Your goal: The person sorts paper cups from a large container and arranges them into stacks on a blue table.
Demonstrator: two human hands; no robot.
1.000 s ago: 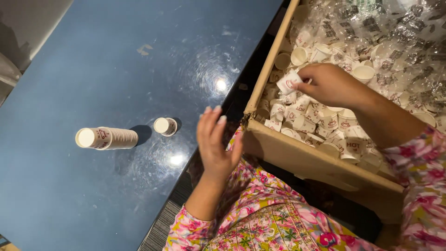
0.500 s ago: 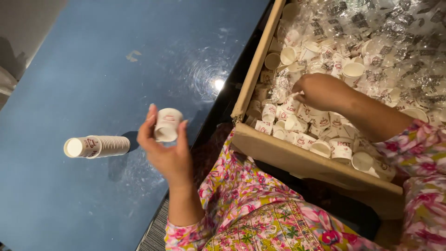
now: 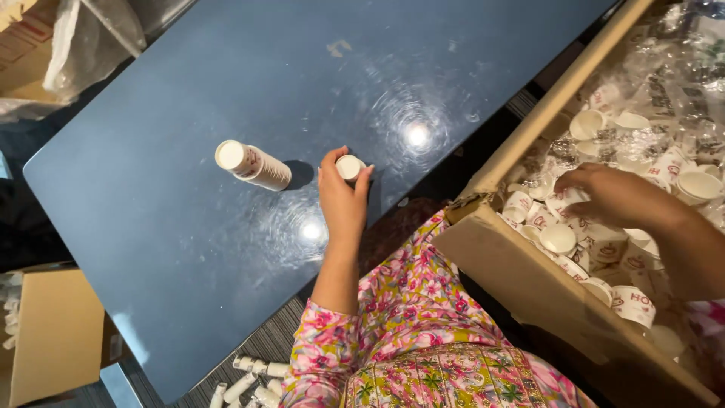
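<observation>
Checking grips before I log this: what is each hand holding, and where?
Left hand grips a small paper cup by its sides. Right hand is among the boxed cups; hold unclear.

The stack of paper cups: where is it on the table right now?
The stack of paper cups lies on the blue table, just left of the left hand.

A dark blue surface (image 3: 189, 249) with a glossy top fills most of the frame, catching two bright round reflections of overhead lamps near its middle. Below it, at the lower middle of the frame, lies grey striped carpet (image 3: 283, 332). A brown cardboard box (image 3: 45, 332) stands at the lower left, and crumpled clear plastic sheeting (image 3: 91, 38) lies at the upper left.
</observation>
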